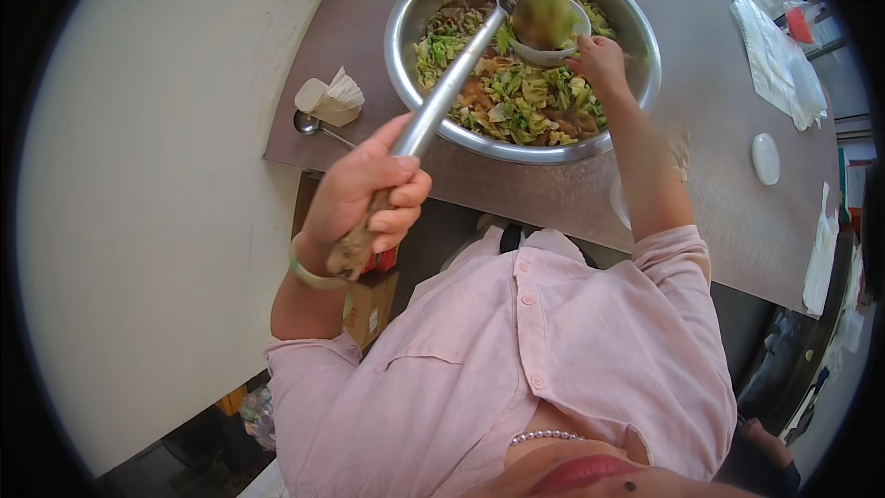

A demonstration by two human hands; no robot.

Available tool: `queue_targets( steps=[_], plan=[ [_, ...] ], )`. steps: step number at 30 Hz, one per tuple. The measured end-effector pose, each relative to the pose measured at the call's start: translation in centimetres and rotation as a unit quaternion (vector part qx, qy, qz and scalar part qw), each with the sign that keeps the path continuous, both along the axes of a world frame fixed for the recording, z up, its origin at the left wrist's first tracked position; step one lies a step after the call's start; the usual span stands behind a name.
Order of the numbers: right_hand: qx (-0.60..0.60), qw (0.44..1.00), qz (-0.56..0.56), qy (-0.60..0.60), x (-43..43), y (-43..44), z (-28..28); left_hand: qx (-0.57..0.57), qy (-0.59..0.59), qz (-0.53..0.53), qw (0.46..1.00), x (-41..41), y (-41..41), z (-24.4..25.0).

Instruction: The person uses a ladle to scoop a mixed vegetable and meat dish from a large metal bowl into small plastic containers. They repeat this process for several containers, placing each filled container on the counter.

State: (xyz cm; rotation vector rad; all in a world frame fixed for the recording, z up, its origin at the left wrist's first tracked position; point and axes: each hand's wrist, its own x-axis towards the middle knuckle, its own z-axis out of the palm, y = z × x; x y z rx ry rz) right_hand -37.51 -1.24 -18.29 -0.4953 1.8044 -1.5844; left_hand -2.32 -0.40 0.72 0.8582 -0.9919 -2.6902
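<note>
My left hand (377,187) is closed around the long metal handle of a ladle (456,76), near its worn end. The ladle's dark scoop tilts at the back of a wide stainless steel basin (397,48). Chopped cabbage and brown pieces in sauce (525,93) lie in the basin. With its fingers at the rim, my right hand (600,62) grips a white bowl (543,55) over this food, right beside the scoop. Greenish food shows in the bowl, partly blurred.
Left of the basin on the table (726,221) are a stack of white paper-like containers (332,98) and a small metal spoon (306,122). White plastic bags (778,66) and a round white lid (766,159) lie at right. A cardboard box (371,304) stands below.
</note>
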Motion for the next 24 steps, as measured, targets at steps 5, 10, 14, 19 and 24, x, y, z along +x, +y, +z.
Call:
queue_targets(
  steps=[5,10,14,19,24],
  plan=[
    [-0.013,1.0,0.014,-0.003,0.6,0.8,-0.2,-0.23,-0.179,-0.058,0.955,-0.4,1.7,-2.2],
    [-0.021,1.0,0.0,0.009,0.7,1.9,-0.9,-0.624,-0.198,-0.063,0.753,0.8,2.0,-5.1],
    [-0.028,0.999,-0.006,-0.025,1.0,2.7,-0.2,-0.555,-0.239,-0.067,0.794,2.0,2.8,-3.2],
    [-0.051,0.997,-0.002,-0.055,0.2,3.4,0.2,-0.292,-0.178,-0.02,0.939,2.2,3.5,-0.8],
    [-0.032,0.998,-0.05,-0.039,-0.4,4.5,1.6,-0.239,-0.132,0.041,0.961,2.7,3.6,-1.6]
  ],
)
